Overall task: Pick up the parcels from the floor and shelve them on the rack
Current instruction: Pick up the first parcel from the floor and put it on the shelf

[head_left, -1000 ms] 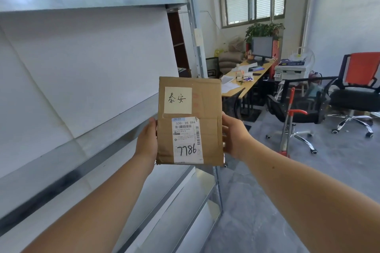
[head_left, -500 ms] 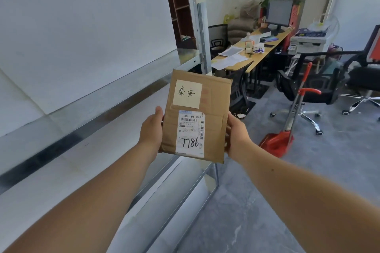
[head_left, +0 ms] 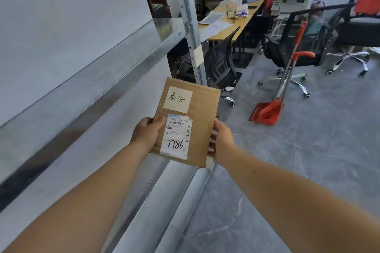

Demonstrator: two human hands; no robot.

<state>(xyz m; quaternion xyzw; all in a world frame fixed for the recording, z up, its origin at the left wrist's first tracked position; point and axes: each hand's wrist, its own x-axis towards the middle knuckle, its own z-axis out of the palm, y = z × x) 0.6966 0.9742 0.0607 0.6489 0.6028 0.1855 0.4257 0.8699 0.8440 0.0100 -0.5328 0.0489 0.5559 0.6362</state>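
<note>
Grey floor (head_left: pixel 308 170); wooden desk (head_left: pixel 236 20); black office chairs (head_left: pixel 292 43); red dustpan (head_left: pixel 267 111).

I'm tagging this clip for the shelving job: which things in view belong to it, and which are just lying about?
Job: cardboard parcel, held by left hand and right hand; metal rack.
Lying about: red dustpan, black office chair, desk, printer.

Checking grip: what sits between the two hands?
Only the cardboard parcel, its side edges held by the left hand and right hand, per the head view.
</note>
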